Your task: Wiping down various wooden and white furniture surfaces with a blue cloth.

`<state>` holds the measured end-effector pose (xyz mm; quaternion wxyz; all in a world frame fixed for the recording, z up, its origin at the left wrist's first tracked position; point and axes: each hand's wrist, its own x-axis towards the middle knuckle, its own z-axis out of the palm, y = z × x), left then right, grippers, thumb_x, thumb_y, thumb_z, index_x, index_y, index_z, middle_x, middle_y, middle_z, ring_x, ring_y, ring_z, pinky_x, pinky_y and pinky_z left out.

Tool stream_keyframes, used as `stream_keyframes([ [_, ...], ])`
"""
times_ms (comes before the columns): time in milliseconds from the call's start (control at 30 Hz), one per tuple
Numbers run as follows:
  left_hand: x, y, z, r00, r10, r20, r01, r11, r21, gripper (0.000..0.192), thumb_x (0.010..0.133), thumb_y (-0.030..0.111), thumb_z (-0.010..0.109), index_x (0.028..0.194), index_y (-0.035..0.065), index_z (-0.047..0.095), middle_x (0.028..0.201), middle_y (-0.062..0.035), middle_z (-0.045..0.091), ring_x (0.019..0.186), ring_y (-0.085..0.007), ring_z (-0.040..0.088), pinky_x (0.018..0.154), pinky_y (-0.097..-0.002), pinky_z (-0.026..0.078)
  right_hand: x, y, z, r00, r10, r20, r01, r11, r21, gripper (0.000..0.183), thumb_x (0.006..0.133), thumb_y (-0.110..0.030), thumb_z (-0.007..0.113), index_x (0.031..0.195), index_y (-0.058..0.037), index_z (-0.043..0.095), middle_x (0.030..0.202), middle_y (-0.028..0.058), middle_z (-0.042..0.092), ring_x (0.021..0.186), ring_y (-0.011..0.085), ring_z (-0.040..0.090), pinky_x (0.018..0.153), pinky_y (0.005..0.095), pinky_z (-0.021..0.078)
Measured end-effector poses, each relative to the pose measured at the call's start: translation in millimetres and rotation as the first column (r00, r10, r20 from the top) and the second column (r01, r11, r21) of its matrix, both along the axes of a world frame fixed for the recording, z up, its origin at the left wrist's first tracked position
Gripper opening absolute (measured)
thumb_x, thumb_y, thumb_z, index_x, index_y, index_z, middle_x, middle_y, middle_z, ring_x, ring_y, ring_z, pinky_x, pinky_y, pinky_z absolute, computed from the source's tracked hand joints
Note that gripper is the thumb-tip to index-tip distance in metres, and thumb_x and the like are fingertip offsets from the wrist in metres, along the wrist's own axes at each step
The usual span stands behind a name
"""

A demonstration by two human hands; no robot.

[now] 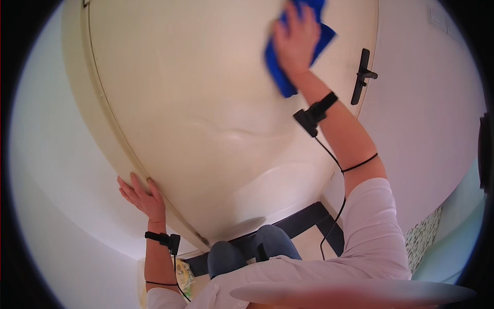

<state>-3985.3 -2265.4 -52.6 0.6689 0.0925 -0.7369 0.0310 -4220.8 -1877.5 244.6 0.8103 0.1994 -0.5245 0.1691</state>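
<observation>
A pale cream door (185, 89) fills the view before me. My right hand (296, 42) is high up near its right side, the palm over a blue cloth (283, 79) against the door's surface. The cloth sticks out around the hand and passes the top rim of the picture; the fingers are slightly blurred. Down at the left, my left hand (144, 199) rests on the door frame (115, 148) beside the hinge edge, its fingers spread and holding nothing.
A black door handle (362, 77) juts out to the right of my right forearm. Black cables run from wrist-worn devices along both arms. Dark tile border (305, 218) edges the floor by my knees. At lower left lies a plastic bag (187, 276). Light switches (440, 19) sit upper right.
</observation>
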Motion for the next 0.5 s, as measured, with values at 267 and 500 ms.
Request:
stream_keyframes([
  [267,0,-9,-4,0.999,0.001,0.049,0.001,1.0,-0.028,0.057,0.099,0.024,0.061,0.149,0.0046,0.04,0.159,-0.03,0.023,0.144,-0.047,0.029,0.117,-0.0619,0.022,58,-47,-38,0.973,0.105,0.204,-0.185,0.885,0.427,0.049,0.085,-0.033,0.066,0.133,-0.0219,0.062,0.151,0.0106,0.046,0.143,0.0315,0.039,0.111,0.0555,0.0359],
  [500,-1,-6,-6,0.999,0.001,0.035,0.0,1.0,-0.021,0.057,0.099,0.024,0.061,0.149,0.0051,0.041,0.158,-0.0301,0.024,0.144,-0.0465,0.03,0.117,-0.0615,0.023,-30,117,-48,0.981,-0.021,0.191,0.029,0.999,-0.041,0.051,0.094,-0.035,0.058,0.141,-0.015,0.056,0.147,0.0213,0.047,0.137,0.0391,0.041,0.111,0.0528,0.0326],
])
